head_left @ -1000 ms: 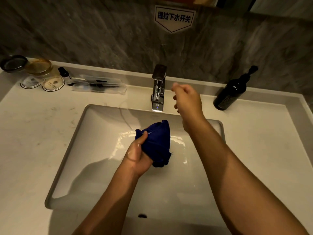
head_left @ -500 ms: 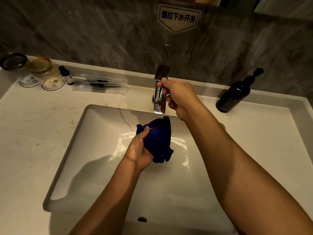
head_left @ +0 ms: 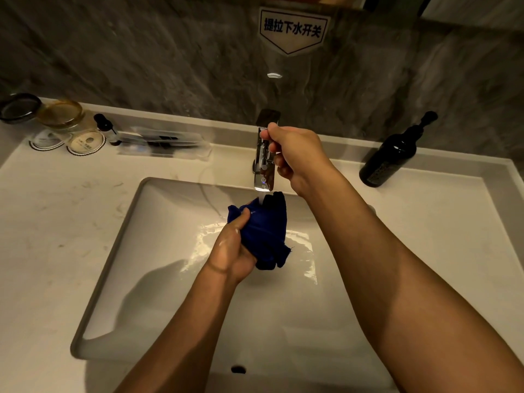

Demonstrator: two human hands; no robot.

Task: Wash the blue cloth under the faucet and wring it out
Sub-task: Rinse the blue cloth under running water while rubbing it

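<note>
My left hand point(head_left: 234, 248) grips the bunched blue cloth point(head_left: 265, 232) over the white sink basin point(head_left: 158, 268), just below the spout of the chrome faucet point(head_left: 264, 168). A thin stream of water falls from the spout onto the cloth's top. My right hand point(head_left: 295, 154) holds the faucet's handle from the right side, fingers curled round it. Wet patches shine on the basin floor around the cloth.
A dark pump bottle point(head_left: 388, 157) stands on the counter at the right. Glass jars point(head_left: 59, 113), coasters, a small dropper bottle point(head_left: 106, 129) and a clear tray point(head_left: 164, 141) sit at the back left. A sign point(head_left: 293, 29) hangs on the marble wall.
My right hand moved left from mid-air onto the faucet handle and took hold of it. Water now runs onto the cloth. My left hand stayed in place with the cloth.
</note>
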